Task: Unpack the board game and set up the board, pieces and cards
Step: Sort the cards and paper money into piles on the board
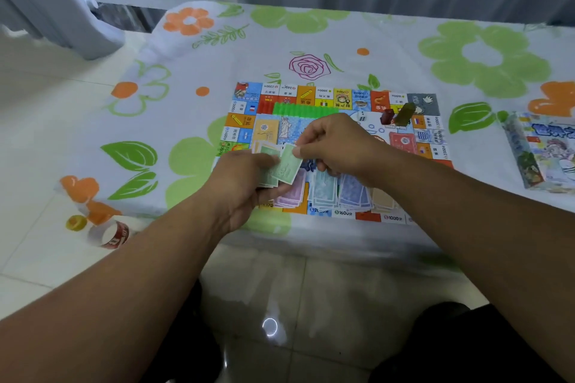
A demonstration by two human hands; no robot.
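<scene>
The colourful game board (314, 96) lies flat on the flowered tablecloth. My left hand (245, 186) grips a small stack of green play-money notes (269, 171) over the board's near left part. My right hand (336, 143) pinches the top green note (287, 165) at its upper edge. Sorted piles of notes lie on the board's near edge: purple (294, 193), teal (325, 191), blue (354, 194) and tan (384, 199). A row of green plastic houses (303, 109), a white die (361, 116), a dark red pawn (387, 116) and an olive pawn (404, 115) stand farther back.
The game's packaging (544, 152) lies at the table's right edge. A red-and-white tape roll (113, 235) and a small yellow roll (76, 222) sit at the near left corner of the table (311, 34). Tiled floor shows below and to the left.
</scene>
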